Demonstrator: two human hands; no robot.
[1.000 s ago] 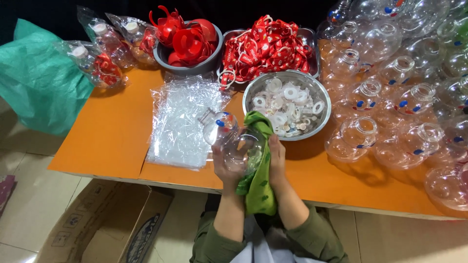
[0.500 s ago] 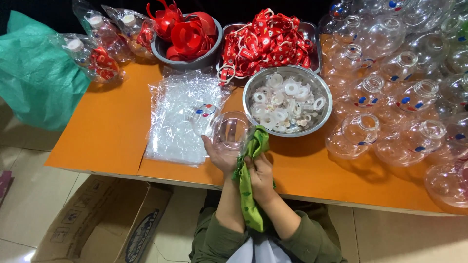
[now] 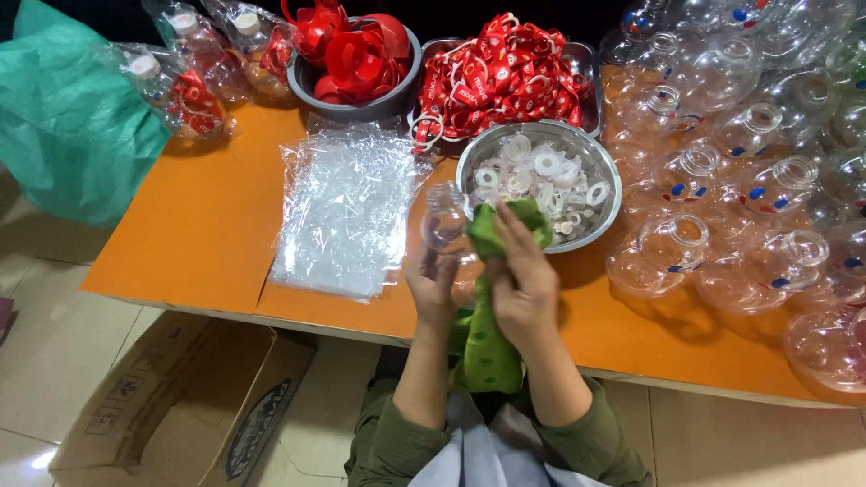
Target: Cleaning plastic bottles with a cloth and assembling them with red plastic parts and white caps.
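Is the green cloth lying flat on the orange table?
No, the right hand presses the green cloth against a clear bottle held by the left hand.

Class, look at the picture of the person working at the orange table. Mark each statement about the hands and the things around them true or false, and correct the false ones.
1. The left hand holds a clear plastic bottle. True.
2. The right hand presses a blue sponge against the bottle. False: it holds a green cloth.
3. The steel bowl behind the hands holds white rings. True.
4. The stack of clear plastic bags lies on the floor. False: it lies on the orange table, left of the hands.
5. The cardboard box stands on the table. False: it stands on the floor below the table's edge.
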